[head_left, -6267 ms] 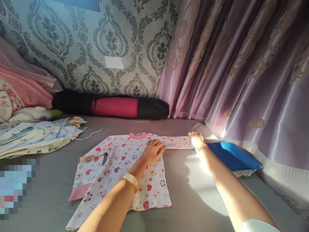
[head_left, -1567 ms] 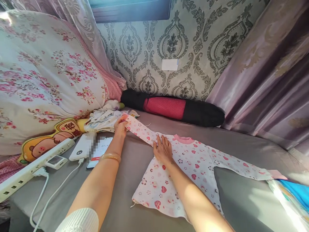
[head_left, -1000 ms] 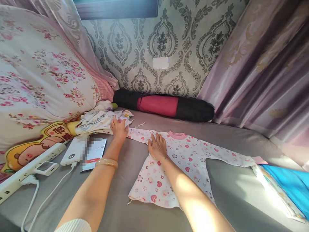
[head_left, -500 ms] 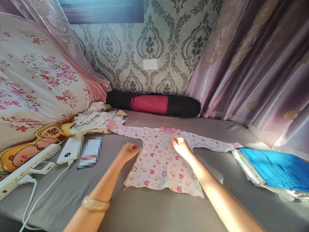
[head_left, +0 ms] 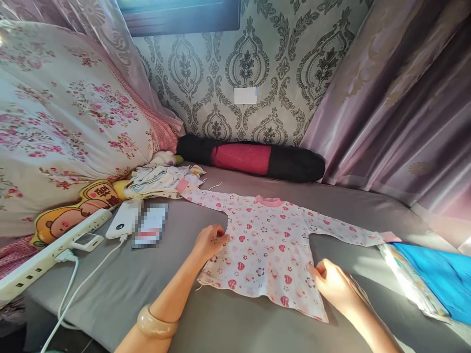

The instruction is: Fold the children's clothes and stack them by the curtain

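Note:
A small long-sleeved shirt (head_left: 263,240), white with pink hearts and flowers, lies spread flat with its pink collar away from me. My left hand (head_left: 211,242), with a pale bangle on that arm, has its fingers closed at the shirt's left side edge below the sleeve. On the opposite side edge, nearer the hem, my right hand (head_left: 333,283) pinches the fabric between thumb and fingers. The left cuff reaches a pile of light-coloured clothes (head_left: 160,180). The right cuff touches a stack of folded clothes (head_left: 434,277) topped with blue.
Left of the shirt are a white power bank (head_left: 123,220), a blurred-out flat item (head_left: 150,226), a power strip (head_left: 55,250) with cables and a cartoon pig cushion (head_left: 75,215). A black and red roll (head_left: 250,158) lies along the wall on the grey bed (head_left: 147,274).
My right hand has moved from the shirt's upper chest down to its right side edge. The left hand stays by the left edge. The view has shifted slightly left.

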Available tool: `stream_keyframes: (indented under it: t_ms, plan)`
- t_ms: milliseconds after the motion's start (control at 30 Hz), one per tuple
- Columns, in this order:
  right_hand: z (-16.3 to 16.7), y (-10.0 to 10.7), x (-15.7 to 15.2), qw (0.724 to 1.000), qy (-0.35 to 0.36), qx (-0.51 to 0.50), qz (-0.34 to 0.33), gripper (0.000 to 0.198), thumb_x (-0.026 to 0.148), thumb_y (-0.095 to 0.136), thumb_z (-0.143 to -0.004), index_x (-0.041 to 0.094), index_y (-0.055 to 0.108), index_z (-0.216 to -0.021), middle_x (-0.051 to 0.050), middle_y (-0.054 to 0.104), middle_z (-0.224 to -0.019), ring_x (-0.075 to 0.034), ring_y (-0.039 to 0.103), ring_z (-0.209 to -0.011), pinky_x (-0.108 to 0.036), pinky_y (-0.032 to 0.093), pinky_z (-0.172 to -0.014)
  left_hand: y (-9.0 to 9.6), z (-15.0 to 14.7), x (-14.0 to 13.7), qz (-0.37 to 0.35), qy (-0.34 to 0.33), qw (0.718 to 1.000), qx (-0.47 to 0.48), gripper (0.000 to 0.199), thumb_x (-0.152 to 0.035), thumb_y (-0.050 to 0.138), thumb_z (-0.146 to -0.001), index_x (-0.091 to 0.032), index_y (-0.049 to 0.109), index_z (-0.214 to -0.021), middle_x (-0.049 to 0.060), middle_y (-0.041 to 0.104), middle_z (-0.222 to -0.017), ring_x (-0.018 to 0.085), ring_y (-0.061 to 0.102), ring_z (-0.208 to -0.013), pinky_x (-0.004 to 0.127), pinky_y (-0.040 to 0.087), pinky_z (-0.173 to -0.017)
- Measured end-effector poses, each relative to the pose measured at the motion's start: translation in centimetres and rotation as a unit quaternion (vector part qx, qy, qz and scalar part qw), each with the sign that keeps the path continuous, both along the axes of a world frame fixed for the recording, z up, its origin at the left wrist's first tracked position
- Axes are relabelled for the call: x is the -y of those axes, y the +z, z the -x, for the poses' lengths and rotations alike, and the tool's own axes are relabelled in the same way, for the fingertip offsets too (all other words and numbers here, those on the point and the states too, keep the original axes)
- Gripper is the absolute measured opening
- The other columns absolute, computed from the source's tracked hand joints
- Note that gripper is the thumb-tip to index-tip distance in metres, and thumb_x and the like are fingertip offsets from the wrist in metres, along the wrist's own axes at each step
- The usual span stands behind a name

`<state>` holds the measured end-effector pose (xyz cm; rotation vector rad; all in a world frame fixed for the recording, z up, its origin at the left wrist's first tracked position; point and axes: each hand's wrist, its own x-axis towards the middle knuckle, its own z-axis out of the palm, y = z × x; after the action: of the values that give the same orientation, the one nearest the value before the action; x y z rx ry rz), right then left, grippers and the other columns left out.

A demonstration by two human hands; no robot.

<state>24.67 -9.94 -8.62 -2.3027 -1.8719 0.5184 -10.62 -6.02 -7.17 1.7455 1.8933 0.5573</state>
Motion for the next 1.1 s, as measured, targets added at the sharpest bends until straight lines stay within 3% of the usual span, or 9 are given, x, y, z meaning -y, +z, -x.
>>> stream_keyframes:
  t_ms: [133, 333, 500, 700, 900, 1000, 1067, 1100]
  plan:
    - [0.4, -0.1, 0.5, 0.999, 0.016, -0.031, 0.014, 0.026, 0.049, 0.048, -0.080, 0.028, 0.052, -0.066, -0.002, 0.062, -0.067, -0.018, 0.055, -0.058, -0.027, 0.035, -0.054, 0.4, -0.3, 0.2, 0.004, 0.024, 0.999, 0.048, 0.016, -0.032, 0.054, -0.079, -0.020, 0.055, -0.068, 0.000, 0.062, -0.066, 0.014, 0.056, -0.059, 0.023, 0.032, -0.050]
    - [1.1, 0.7, 0.9, 0.998, 0.032, -0.057, 0.024, 0.022, 0.042, 0.041, -0.083, 0.025, 0.049, -0.072, 0.000, 0.061, -0.069, -0.017, 0.056, -0.063, -0.027, 0.038, -0.057, 1.1, 0.0, 0.6, 0.120, 0.062, 0.973, 0.185, 0.027, -0.043, 0.057, -0.078, -0.019, 0.050, -0.089, -0.001, 0.059, -0.075, 0.007, 0.042, -0.037, 0.022, 0.031, -0.036]
    - [1.3, 1.3, 1.5, 0.991, 0.033, -0.127, 0.009, 0.027, 0.047, 0.037, -0.085, 0.025, 0.046, -0.072, 0.002, 0.056, -0.058, -0.016, 0.051, -0.055, -0.027, 0.038, -0.056, 2.0, 1.4, 1.1, 0.190, 0.041, 0.949, 0.248, 0.036, -0.047, 0.064, -0.071, -0.016, 0.052, -0.087, 0.000, 0.058, -0.074, 0.011, 0.055, -0.048, 0.023, 0.041, -0.045]
    - [1.4, 2.3, 2.3, 0.954, 0.016, -0.248, 0.165, 0.039, 0.057, 0.044, -0.079, 0.025, 0.051, -0.099, 0.000, 0.063, -0.067, -0.014, 0.049, -0.051, -0.023, 0.024, -0.042, 1.9, 3.0, 1.3, 0.254, -0.034, 0.931, 0.261, 0.038, -0.047, 0.069, -0.062, -0.016, 0.058, -0.081, -0.001, 0.060, -0.066, 0.017, 0.061, -0.062, 0.025, 0.047, -0.052]
    - [0.4, 3.4, 2.3, 0.924, 0.059, -0.305, 0.221, 0.034, 0.051, 0.055, -0.074, 0.023, 0.053, -0.092, 0.001, 0.062, -0.068, -0.010, 0.050, -0.047, -0.020, 0.024, -0.039, 1.9, 3.4, 1.3, 0.265, -0.035, 0.929, 0.256, 0.040, -0.051, 0.073, -0.058, -0.016, 0.056, -0.068, -0.002, 0.057, -0.057, 0.016, 0.057, -0.054, 0.025, 0.044, -0.048]
    - [0.0, 3.9, 1.8, 0.932, 0.070, -0.281, 0.217, 0.026, 0.048, 0.055, -0.078, 0.022, 0.051, -0.081, 0.002, 0.060, -0.061, -0.009, 0.050, -0.044, -0.019, 0.024, -0.037, 2.2, 3.3, 1.1, 0.268, -0.026, 0.914, 0.304, 0.045, -0.056, 0.075, -0.057, -0.016, 0.057, -0.069, -0.002, 0.057, -0.058, 0.016, 0.059, -0.058, 0.024, 0.046, -0.051]
    - [0.0, 4.2, 1.0, 0.942, 0.067, -0.278, 0.174, 0.023, 0.044, 0.055, -0.081, 0.021, 0.050, -0.076, 0.002, 0.060, -0.058, -0.010, 0.055, -0.050, -0.018, 0.033, -0.041, 2.1, 3.0, 0.4, 0.264, 0.012, 0.902, 0.342, 0.049, -0.058, 0.076, -0.057, -0.017, 0.058, -0.076, -0.002, 0.061, -0.063, 0.015, 0.062, -0.062, 0.024, 0.049, -0.056]
    - [0.0, 4.2, 0.5, 0.939, 0.048, -0.305, 0.151, 0.019, 0.040, 0.055, -0.082, 0.021, 0.052, -0.081, 0.001, 0.064, -0.067, -0.011, 0.060, -0.058, -0.018, 0.039, -0.046, 1.9, 2.8, -0.2, 0.262, 0.034, 0.896, 0.356, 0.050, -0.058, 0.076, -0.057, -0.017, 0.058, -0.080, -0.001, 0.063, -0.067, 0.015, 0.063, -0.063, 0.024, 0.050, -0.058]
